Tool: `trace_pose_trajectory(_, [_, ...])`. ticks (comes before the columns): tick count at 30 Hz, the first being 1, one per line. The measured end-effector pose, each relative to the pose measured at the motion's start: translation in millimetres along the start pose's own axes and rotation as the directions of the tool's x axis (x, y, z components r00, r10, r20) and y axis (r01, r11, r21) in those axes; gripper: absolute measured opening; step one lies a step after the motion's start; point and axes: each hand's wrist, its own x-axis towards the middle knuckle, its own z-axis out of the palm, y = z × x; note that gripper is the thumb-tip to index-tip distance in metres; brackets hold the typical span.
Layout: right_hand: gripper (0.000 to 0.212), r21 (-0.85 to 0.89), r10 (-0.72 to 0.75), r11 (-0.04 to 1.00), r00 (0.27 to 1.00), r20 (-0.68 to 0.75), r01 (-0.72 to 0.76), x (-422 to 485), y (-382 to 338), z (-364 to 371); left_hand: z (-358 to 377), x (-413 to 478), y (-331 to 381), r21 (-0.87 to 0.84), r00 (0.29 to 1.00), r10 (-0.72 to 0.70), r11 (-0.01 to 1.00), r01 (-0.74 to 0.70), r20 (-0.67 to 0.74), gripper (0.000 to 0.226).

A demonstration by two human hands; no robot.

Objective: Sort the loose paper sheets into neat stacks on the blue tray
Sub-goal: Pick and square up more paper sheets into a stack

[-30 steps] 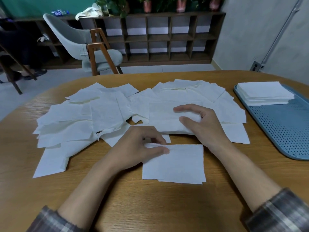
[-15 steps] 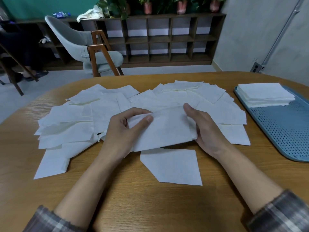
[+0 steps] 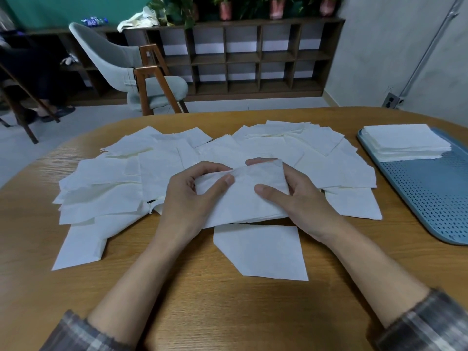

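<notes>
Many loose white paper sheets (image 3: 106,196) lie scattered over the middle and left of the wooden table. Both hands hold a small bunch of sheets (image 3: 243,201) lifted just above the table. My left hand (image 3: 187,198) pinches its left edge with thumb on top. My right hand (image 3: 296,198) grips its right edge, fingers curled behind. Below the bunch a small pile of sheets (image 3: 263,252) lies flat near me. At the right, the blue perforated tray (image 3: 430,198) carries one neat stack (image 3: 405,141) at its far end.
The round wooden table (image 3: 202,312) has bare wood near me. Behind it stand a grey chair with wooden legs (image 3: 131,72), a dark cubby shelf (image 3: 253,54) with potted plants, and a grey wall at the right.
My right hand lifted sheets from the pile, and my left hand left the near pile to take their left edge. Since then both hands have closed in, so the bunch is narrower.
</notes>
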Motion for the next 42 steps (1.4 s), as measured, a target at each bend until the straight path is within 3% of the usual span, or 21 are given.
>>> trace_pose_trajectory(4, [0.058, -0.049, -0.068, 0.997, 0.995, -0.069, 0.065, 1, 0, -2, 2, 0, -5, 0.083, 0.995, 0.035, 0.996, -0.027, -0.098, 0.024])
trace_pose_trajectory(6, [0.07, 0.082, -0.078, 0.993, 0.993, -0.089, 0.086, 3, 0, -6, 1, -1, -2, 0.109, 0.993, 0.015, 0.994, -0.001, -0.121, 0.042])
trace_pose_trajectory(8, [0.077, 0.244, -0.045, 0.967, 0.993, -0.106, 0.07, 4, -1, -9, 0, -3, 5, -0.03, 0.997, -0.074, 0.997, 0.074, -0.004, 0.053])
trace_pose_trajectory(10, [0.078, 0.174, -0.046, 0.982, 0.991, -0.124, 0.067, 4, -1, -9, -2, -5, 10, -0.125, 0.982, -0.134, 0.981, 0.151, 0.129, 0.057])
trace_pose_trajectory(13, [0.071, -0.13, -0.064, 0.991, 0.986, -0.153, 0.044, 5, 2, -7, 0, -7, 12, -0.071, 0.981, -0.125, 0.988, 0.137, 0.151, 0.066])
trace_pose_trajectory(17, [0.043, 0.093, -0.055, 0.994, 0.998, -0.026, 0.058, 4, 1, -11, -1, -4, 5, -0.093, 0.989, -0.077, 0.992, 0.089, 0.126, 0.071])
trace_pose_trajectory(20, [0.021, 0.001, -0.087, 0.996, 0.996, 0.001, 0.087, 3, 2, -14, -1, -3, 0, -0.016, 0.986, -0.023, 1.0, 0.026, 0.167, 0.071])
trace_pose_trajectory(23, [0.026, -0.152, -0.104, 0.984, 0.989, -0.102, 0.088, 2, 6, -15, 3, -5, -9, 0.285, 0.984, 0.123, 0.946, -0.155, 0.127, 0.076])
trace_pose_trajectory(26, [0.03, -0.231, -0.115, 0.971, 0.971, -0.211, 0.065, 6, 11, -18, 1, -3, -16, 0.439, 0.951, 0.238, 0.846, -0.303, 0.197, 0.06])
trace_pose_trajectory(28, [0.032, -0.244, -0.12, 0.968, 0.965, -0.235, 0.061, 8, 13, -20, 1, -4, -15, 0.418, 0.911, 0.161, 0.849, -0.323, 0.379, 0.041])
trace_pose_trajectory(31, [0.032, -0.26, -0.136, 0.962, 0.967, -0.216, 0.077, 7, 11, -18, 5, -6, -19, 0.451, 0.835, 0.052, 0.822, -0.347, 0.548, 0.035])
trace_pose_trajectory(38, [0.032, -0.275, -0.117, 0.96, 0.971, -0.208, 0.057, 8, 13, -17, 8, -7, -19, 0.345, 0.84, 0.002, 0.911, -0.225, 0.543, 0.015])
trace_pose_trajectory(42, [0.021, -0.219, -0.087, 0.975, 0.976, -0.201, 0.041, 8, 12, -16, 5, -8, -12, 0.279, 0.858, 0.057, 0.933, -0.228, 0.511, 0.008])
